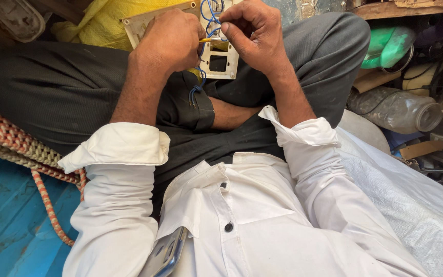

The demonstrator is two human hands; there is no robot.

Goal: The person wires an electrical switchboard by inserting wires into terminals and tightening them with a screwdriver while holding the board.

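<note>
A pale electrical switch plate (221, 61) with rectangular cut-outs rests on my crossed legs, blue wires (208, 15) looping over it. My left hand (167, 41) is closed on the plate's left side and on a thin yellow-tipped wire or tool (208, 39). My right hand (255, 36) pinches the blue wires just above the plate. More blue wire ends (195, 95) hang below the plate against my dark trousers.
A yellow sack (101, 23) lies behind the plate. A clear plastic jar (396, 109) lies on its side at the right among clutter. A woven red-and-white mat (11, 143) and a blue wooden surface (6, 215) are at left. A phone (166, 252) sticks out of my shirt pocket.
</note>
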